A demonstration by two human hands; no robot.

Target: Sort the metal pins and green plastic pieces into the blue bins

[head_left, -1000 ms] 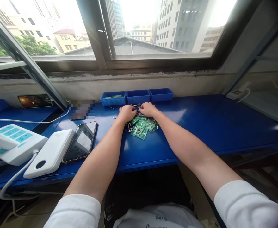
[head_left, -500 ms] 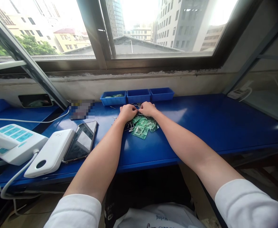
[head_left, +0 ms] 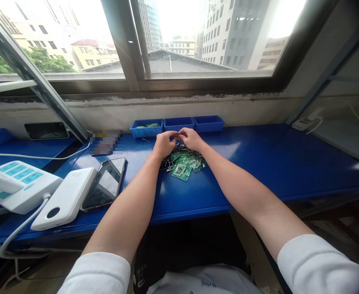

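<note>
A heap of small metal screws lies on the blue table, with several green plastic packets on its near side. My left hand is at the heap's far left edge, its fingers bent inward. Opposite it, my right hand curves in from the right, and the fingertips of both hands meet above the far side of the heap. Both hands are closed; whatever sits between the fingertips is too small to make out.
Three blue bins stand behind my hands: the left bin holds green packets, beside a middle bin and a right bin. At the left lie a phone, a white power bank and a power strip with cables.
Both hands have risen slightly away from me, and their fingertips have come together. More of the screws now shows between and below them.
</note>
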